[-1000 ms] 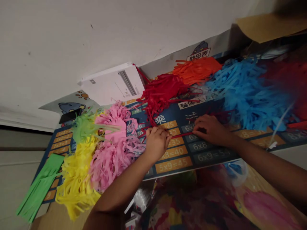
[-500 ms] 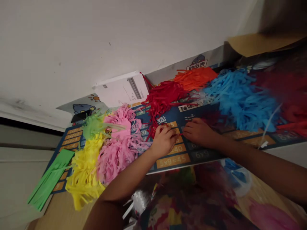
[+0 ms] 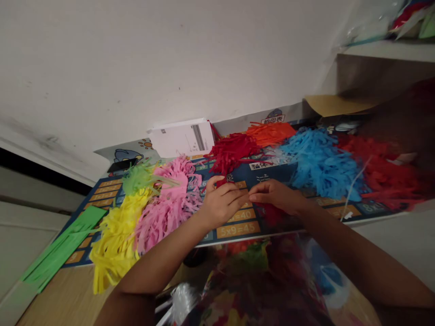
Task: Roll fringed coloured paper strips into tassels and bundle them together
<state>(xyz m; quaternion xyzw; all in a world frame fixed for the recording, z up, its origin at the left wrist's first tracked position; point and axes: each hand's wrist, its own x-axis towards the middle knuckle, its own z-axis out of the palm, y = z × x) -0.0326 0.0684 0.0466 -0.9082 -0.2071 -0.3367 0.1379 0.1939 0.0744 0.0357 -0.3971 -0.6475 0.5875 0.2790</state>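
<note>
Meeting fingertip to fingertip over the chart (image 3: 243, 228), the left hand (image 3: 220, 206) and right hand (image 3: 275, 197) hover just above the table (image 3: 50, 303). Both are curled, thumbs and forefingers pinched together where the two hands touch; a bit of red strip (image 3: 220, 182) shows behind the left fingers, but whether either hand actually grips it cannot be told, since the pinch point is too small and dim.

Just behind the hands lies the red fringe (image 3: 233, 151), with loose strands trailing toward them. Beside the left hand sits the pink fringe (image 3: 166, 206), touching the yellow fringe (image 3: 115, 235) farther left, and a small green fringe (image 3: 137, 176) rests at their far edge. Flat green paper (image 3: 56, 256) hangs off the chart's left end. Near the right hand spreads the blue fringe (image 3: 317, 163), with orange fringe (image 3: 270, 132) behind it and more dark red fringe (image 3: 380, 170) to its right. A white box (image 3: 183, 138) leans against the wall (image 3: 170, 59).
</note>
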